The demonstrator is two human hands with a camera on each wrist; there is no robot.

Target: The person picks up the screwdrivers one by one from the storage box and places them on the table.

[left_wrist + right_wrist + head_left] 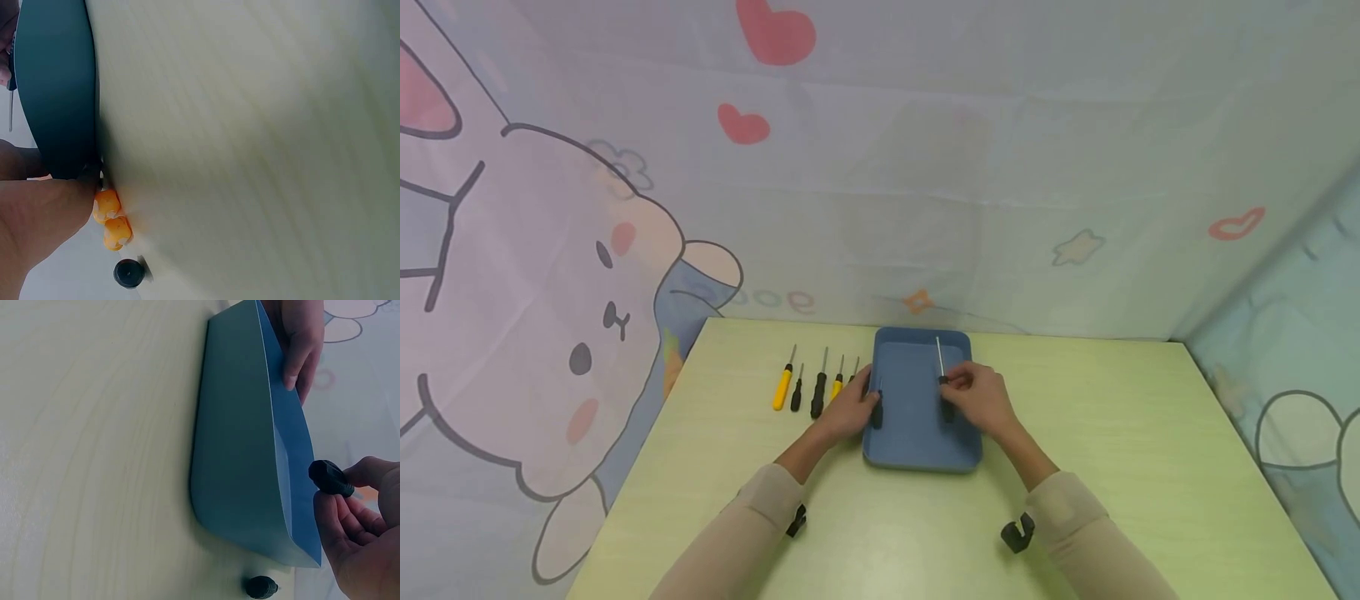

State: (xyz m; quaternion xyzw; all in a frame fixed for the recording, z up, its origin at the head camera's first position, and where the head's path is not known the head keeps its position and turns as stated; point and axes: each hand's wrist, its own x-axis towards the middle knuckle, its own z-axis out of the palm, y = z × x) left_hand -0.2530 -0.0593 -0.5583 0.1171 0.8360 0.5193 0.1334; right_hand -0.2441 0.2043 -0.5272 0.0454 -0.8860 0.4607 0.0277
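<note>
My right hand [981,400] pinches the black handle of a screwdriver [330,478] between thumb and fingers, holding it over the right part of a blue tray [917,454]. Its bare metal shaft points away from me. At the tray's left wall, my left hand [848,412] grips the side, with the thumb over the inside. Right beside that thumb, a second black screwdriver [877,414] lies along the tray's left inner side, partly covered by the hand. Farther left on the table, several yellow and black screwdrivers stand in a row, including a yellow-handled one [783,388].
A large black screwdriver [817,397] and a small black one [797,397] lie in the row, shafts pointing away. In the right wrist view another black handle [261,587] rests on the table beside the tray. A printed cloth [925,208] hangs behind the table.
</note>
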